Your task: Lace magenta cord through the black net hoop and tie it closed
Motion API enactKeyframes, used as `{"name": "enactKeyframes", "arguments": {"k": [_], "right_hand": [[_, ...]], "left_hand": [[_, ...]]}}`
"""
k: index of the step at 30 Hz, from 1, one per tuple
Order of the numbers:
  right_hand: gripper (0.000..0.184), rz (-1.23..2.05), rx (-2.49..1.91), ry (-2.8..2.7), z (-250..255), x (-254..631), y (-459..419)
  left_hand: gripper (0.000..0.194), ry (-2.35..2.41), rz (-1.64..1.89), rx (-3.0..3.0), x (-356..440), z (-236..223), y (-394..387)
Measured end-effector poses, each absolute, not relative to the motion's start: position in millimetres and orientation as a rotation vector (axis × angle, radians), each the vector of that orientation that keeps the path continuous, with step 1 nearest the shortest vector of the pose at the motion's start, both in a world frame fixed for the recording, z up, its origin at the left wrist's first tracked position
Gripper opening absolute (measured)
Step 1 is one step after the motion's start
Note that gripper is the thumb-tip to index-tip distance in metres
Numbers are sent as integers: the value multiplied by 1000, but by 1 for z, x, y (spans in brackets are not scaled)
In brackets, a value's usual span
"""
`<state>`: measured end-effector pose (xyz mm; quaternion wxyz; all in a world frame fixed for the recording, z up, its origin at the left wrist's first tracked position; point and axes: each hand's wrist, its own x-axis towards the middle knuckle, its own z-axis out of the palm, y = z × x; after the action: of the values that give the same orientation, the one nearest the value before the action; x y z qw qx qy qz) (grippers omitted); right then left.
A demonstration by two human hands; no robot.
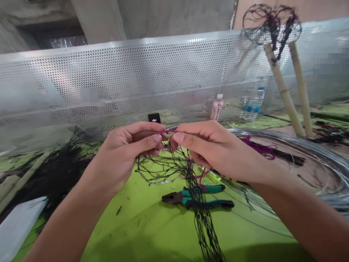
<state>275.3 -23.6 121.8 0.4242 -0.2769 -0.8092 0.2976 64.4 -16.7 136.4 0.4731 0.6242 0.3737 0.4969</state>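
My left hand (136, 142) and my right hand (204, 142) meet near the middle of the view, a small gap between their fingertips. A thin magenta cord (171, 131) runs across that gap, pinched at either end by thumb and forefinger. Below the fingers hangs black knotted netting (192, 178), part of it spread on a wire hoop (152, 181). The hoop's upper part is hidden by my hands. The netting trails down over pliers (174, 197) with green and black handles, lying open on the green table. A loose magenta loop (202, 178) dangles beside the netting.
A large coil of clear wire or tubing (313, 153) lies right, with a magenta bundle (261, 148) inside it. Dark netting (62, 171) heaps at left near a white flat object (21, 225). Bottles (216, 108), bamboo poles (286, 98) and a perforated metal panel (152, 72) stand behind.
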Motion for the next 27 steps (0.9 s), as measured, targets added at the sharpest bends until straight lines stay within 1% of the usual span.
{"name": "enactKeyframes", "arguments": {"k": [4, 8, 11, 14, 17, 19, 24, 27], "right_hand": [[39, 587, -690, -2021, 122, 271, -28], [37, 684, -646, -1985, 120, 271, -25], [37, 736, -578, -1912, 118, 271, -20], [37, 762, -522, -1845, 116, 270, -17], [36, 789, -473, -1829, 115, 269, -18], [36, 786, -483, -1825, 116, 270, -18], [34, 784, -447, -1917, 115, 274, -15], [36, 818, -434, -1985, 116, 277, -14]], "left_hand": [[14, 883, 1217, 1539, 63, 137, -16], [11, 880, 1227, 1529, 63, 137, -15], [2, 897, 1226, 1511, 65, 137, -15], [5, 920, 1235, 1470, 69, 137, -15], [16, 951, 1230, 1443, 71, 136, -14], [20, 948, 1203, 1442, 71, 136, -13], [16, 935, 1196, 1425, 69, 135, -12], [14, 912, 1184, 1449, 68, 134, -13]]}}
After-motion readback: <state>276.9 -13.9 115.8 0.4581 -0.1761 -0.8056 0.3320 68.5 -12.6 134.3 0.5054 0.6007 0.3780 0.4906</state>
